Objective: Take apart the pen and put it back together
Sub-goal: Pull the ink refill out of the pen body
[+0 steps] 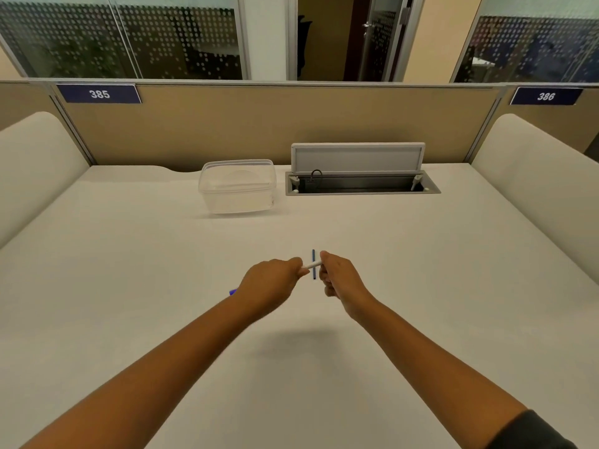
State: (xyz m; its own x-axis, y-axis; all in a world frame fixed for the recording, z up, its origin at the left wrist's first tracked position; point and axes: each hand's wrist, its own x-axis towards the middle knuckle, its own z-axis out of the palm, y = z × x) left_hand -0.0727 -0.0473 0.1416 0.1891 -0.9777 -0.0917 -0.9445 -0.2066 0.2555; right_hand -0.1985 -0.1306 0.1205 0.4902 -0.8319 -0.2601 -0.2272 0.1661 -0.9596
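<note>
Both hands meet above the middle of the white desk [129, 286]. My left hand [270, 285] is closed around one end of a white pen barrel [311, 265]. My right hand [340, 275] pinches the barrel's other end with thumb and fingers. A thin blue refill [313, 256] lies on the desk just behind the barrel, pointing away from me; the barrel crosses over it. A small blue piece [232, 291], perhaps the cap, peeks out on the desk at the left of my left wrist, mostly hidden.
A clear plastic box with a lid [238, 186] stands at the back centre. Right of it is an open cable hatch [359, 176] with its flap raised. A tan partition [275, 124] closes the far side, and padded dividers flank both sides.
</note>
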